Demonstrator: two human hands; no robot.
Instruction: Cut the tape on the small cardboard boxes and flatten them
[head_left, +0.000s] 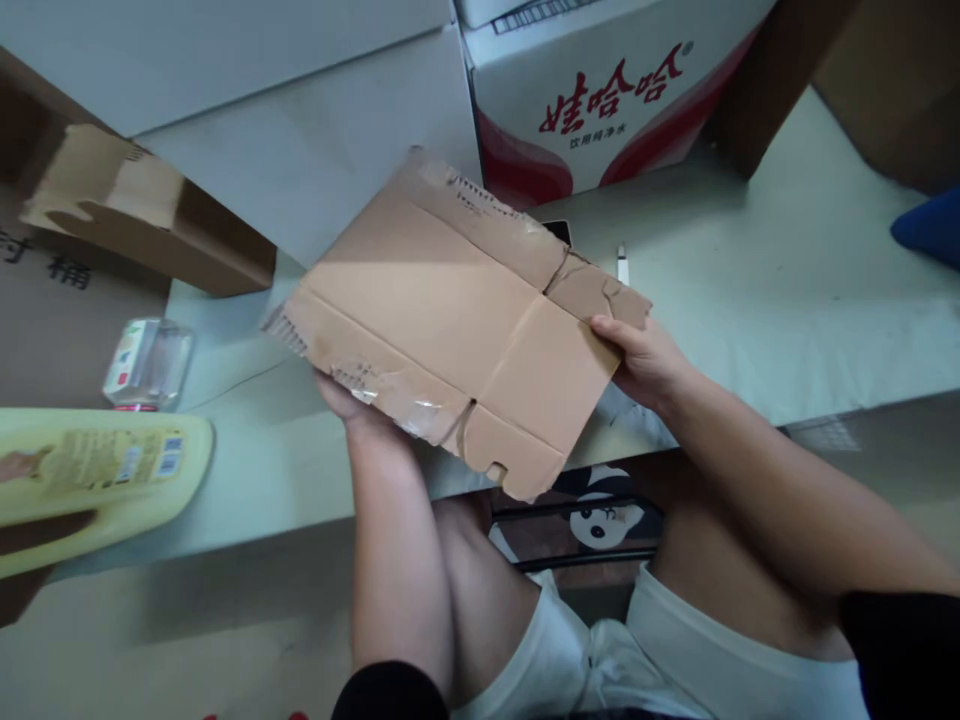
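A flattened piece of brown cardboard, creased and with torn edges, is held tilted above the table. My right hand grips its right corner, thumb on top and fingers underneath. At the lower left edge, my left hand supports it from below, its fingers mostly hidden behind the sheet. Bits of clear tape cling to the torn lower edge. Just beyond the right corner lies a small white utility-knife-like tool, and a dark flat object peeks out behind the cardboard.
A white and red carton stands at the back beside large white boxes. On the left are a brown cardboard box, a clear plastic pack and a yellow bottle. A blue object sits at the right edge.
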